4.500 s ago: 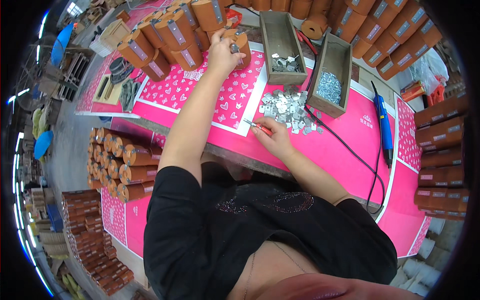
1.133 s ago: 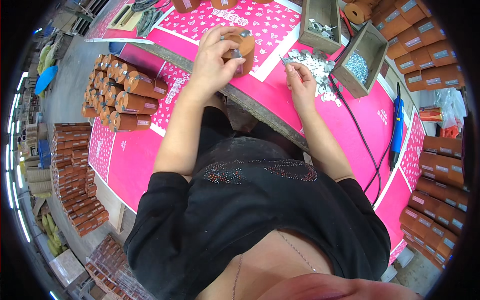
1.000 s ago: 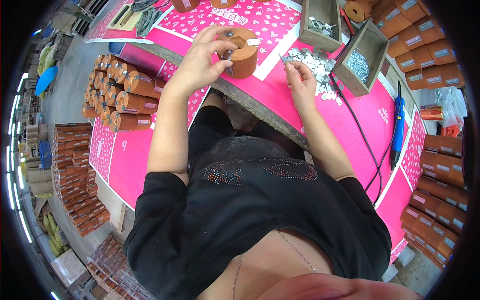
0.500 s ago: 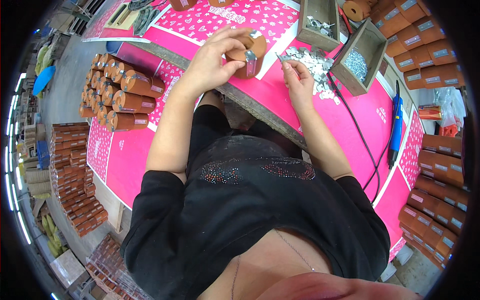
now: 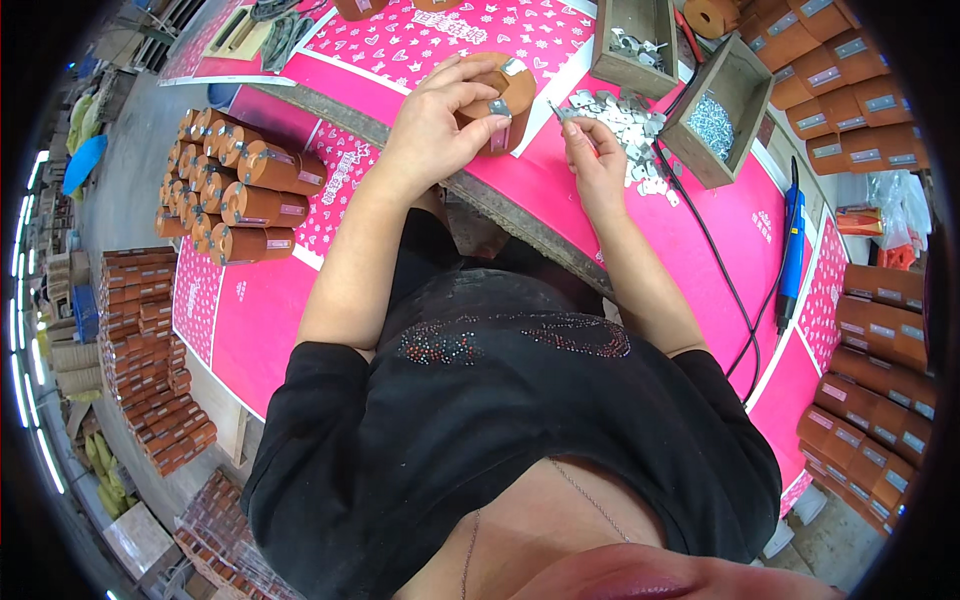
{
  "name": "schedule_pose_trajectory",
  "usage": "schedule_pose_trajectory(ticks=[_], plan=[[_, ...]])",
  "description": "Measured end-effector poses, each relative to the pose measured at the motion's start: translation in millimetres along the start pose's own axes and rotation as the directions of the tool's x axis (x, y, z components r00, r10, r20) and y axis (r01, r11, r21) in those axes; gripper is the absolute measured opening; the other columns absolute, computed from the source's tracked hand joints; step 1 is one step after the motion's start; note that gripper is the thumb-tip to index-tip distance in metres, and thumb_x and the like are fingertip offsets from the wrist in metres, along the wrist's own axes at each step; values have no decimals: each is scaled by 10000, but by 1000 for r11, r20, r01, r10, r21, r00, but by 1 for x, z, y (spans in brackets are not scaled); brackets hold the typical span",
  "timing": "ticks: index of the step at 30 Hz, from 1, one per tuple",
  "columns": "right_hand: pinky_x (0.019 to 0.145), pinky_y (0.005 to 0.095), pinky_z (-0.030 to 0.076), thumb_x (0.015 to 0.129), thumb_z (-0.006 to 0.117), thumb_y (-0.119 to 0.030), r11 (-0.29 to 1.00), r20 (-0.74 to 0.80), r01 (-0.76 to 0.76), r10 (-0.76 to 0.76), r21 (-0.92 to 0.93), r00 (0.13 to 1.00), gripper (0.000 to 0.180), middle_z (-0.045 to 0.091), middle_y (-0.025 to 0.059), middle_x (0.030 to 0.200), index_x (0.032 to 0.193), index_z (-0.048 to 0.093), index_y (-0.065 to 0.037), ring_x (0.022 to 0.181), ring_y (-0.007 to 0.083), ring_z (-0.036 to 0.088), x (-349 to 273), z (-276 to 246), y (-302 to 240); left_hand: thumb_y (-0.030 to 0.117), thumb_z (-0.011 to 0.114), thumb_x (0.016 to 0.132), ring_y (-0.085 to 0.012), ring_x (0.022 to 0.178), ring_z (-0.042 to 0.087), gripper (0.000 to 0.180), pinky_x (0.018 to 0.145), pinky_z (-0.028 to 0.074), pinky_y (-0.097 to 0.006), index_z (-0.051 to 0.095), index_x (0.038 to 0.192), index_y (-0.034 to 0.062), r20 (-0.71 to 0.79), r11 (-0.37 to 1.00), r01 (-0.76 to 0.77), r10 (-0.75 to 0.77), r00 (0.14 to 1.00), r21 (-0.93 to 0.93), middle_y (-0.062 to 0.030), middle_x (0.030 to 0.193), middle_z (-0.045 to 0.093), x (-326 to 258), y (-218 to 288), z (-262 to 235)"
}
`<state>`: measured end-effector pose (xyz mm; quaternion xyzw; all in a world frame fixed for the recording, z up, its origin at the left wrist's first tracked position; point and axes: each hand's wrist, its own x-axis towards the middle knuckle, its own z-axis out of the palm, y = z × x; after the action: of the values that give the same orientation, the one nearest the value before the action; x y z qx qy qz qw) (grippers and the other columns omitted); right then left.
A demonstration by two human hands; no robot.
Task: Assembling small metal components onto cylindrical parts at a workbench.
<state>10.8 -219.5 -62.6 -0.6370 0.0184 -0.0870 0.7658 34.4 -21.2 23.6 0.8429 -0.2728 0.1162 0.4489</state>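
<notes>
A hollow orange-brown cylinder (image 5: 518, 92) stands on the pink-covered table, a metal clip on its far rim and another metal plate (image 5: 498, 107) on the near rim. My left hand (image 5: 435, 130) is closed around its left side, fingers over the top and into the hole, thumb against the near plate. Just right of the cylinder, my right hand (image 5: 598, 165) pinches a small thin metal piece (image 5: 557, 111) between thumb and forefinger, its tip pointing toward the cylinder. Behind and beside my right hand lies a pile of flat metal plates (image 5: 625, 122).
Two wooden boxes hold metal parts: plates in one (image 5: 607, 62), small screws or nails in the other (image 5: 673, 142). A blue power tool (image 5: 792, 250) with a black cable (image 5: 717, 270) lies at right. Finished-looking cylinders (image 5: 268, 205) are stacked at left; more stacks (image 5: 880, 330) line the right.
My left thumb has shifted up and inward over the near plate, covering more of the cylinder's front. My right hand has hardly moved.
</notes>
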Motion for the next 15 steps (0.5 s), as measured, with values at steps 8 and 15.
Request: schedule_pose_trajectory(ticks=[8,15], plan=[[571,169,357,855,628,-177,1000,4,-3,3,-22,1000,168,554,-52,751,907,593,-21,659,15,445,0,-2,0,107,624,754,-293,1116,501,171,1066,272,-406,613,875,-14,10,970,-153,154,988,188,-116,1137,579,0,0,4],[556,183,387,805,677,-121,957,53,283,-280,-58,959,163,576,-7,691,919,595,-39,607,41,491,1,10,-53,94,627,745,-275,1110,503,181,1076,258,-406,623,893,-9,-18,973,-137,143,990,183,-109,1124,585,-3,0,5]])
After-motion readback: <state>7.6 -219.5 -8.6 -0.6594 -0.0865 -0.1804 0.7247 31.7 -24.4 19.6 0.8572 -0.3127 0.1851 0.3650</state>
